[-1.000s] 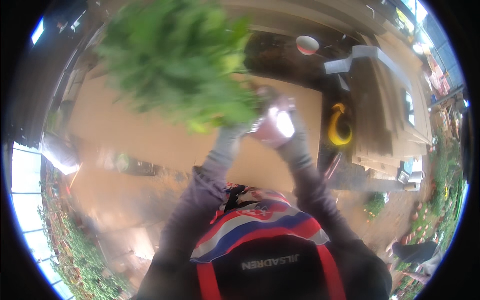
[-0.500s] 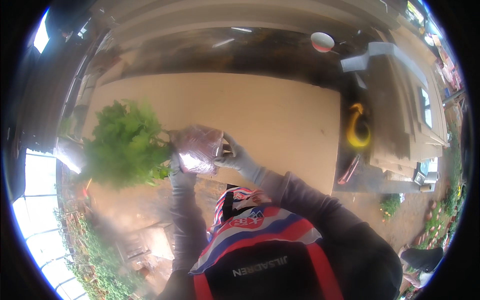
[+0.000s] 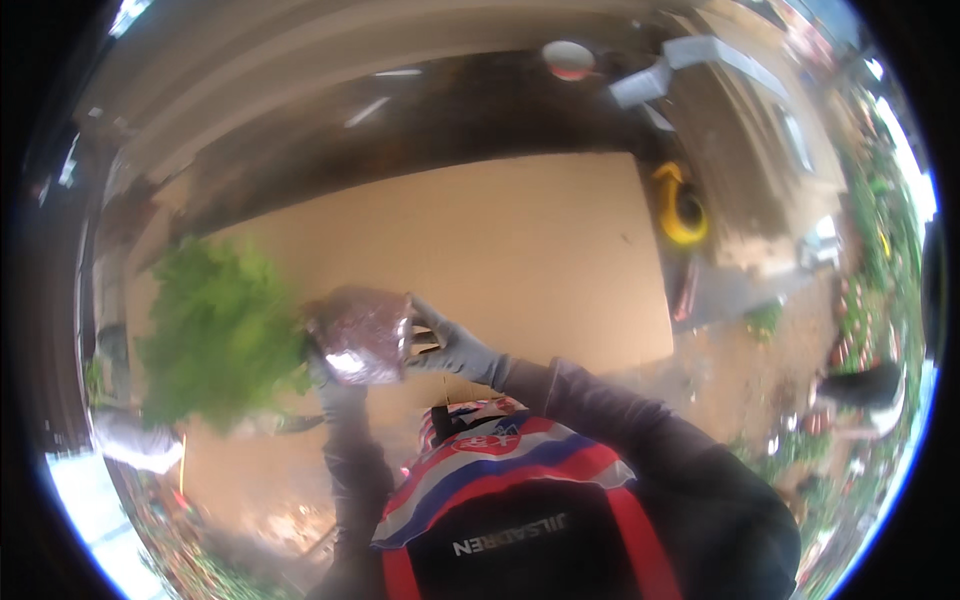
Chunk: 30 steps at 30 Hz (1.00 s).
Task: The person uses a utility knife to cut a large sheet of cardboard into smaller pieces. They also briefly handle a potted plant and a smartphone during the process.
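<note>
Leafy plant point(image 3: 215, 335), one, in wrapped pot point(image 3: 365, 325); tipped toward nine o'clock, over eight-o'clock part of cardboard sheet point(image 3: 510, 250). Right hand point(image 3: 455, 352): fingers apart, touching pot at three o'clock. Left hand point(image 3: 337, 382): fingers hidden, closure indiscernible.

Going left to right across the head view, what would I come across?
Bushy green leafy foliage, shiny reddish-brown wrapped plant base, grey-gloved right hand, round white-and-red bowl, curved yellow tool, stack of brown cardboard sheets.
</note>
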Available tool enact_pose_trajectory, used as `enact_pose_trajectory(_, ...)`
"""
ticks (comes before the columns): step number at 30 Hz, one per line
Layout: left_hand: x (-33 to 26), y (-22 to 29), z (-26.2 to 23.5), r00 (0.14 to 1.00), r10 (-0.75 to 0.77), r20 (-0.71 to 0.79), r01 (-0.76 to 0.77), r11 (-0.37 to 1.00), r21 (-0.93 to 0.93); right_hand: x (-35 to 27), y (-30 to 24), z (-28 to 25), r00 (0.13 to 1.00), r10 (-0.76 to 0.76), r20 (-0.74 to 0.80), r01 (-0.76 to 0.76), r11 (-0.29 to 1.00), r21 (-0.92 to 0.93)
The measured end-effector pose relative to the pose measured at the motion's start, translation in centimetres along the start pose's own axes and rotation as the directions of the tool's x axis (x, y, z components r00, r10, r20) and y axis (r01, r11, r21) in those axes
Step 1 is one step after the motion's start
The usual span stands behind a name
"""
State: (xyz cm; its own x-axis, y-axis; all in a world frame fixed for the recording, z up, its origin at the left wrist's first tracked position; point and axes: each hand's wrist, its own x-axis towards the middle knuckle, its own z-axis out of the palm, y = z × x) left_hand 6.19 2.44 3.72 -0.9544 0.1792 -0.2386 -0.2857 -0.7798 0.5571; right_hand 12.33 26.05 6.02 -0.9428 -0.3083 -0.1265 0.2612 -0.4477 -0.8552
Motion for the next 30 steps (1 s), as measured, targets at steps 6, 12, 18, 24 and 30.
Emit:
enact_pose_trajectory(6,2.9,0.2,-0.2,0.988,-0.142,0.056,0.133,0.98,0.148,-5.4,-0.6,-3.8,0.885,-0.006,-0.466,-0.165,0.931,-0.326)
enact_pose_trajectory(12,3.3,0.6,0.4,0.984,-0.154,0.087,0.132,0.966,0.222,-18.2,-3.7,-15.1,0.476,-0.472,-0.742,-0.787,0.147,-0.599)
enact_pose_trajectory(18,1.4,-0.3,2.7,0.983,-0.153,0.106,0.113,0.943,0.313,-18.8,-6.2,-13.8,0.676,-0.086,-0.731,-0.42,0.771,-0.479)
enact_pose_trajectory(24,1.0,-4.1,6.7,0.955,-0.218,0.201,0.104,0.88,0.463,-14.7,-5.2,-5.3,0.939,-0.08,-0.334,-0.017,0.96,-0.278)
enact_pose_trajectory(30,0.9,-10.1,10.4,0.776,-0.468,0.423,0.12,0.768,0.629,-16.2,-2.3,2.5,0.85,-0.336,-0.405,0.484,0.8,0.353)
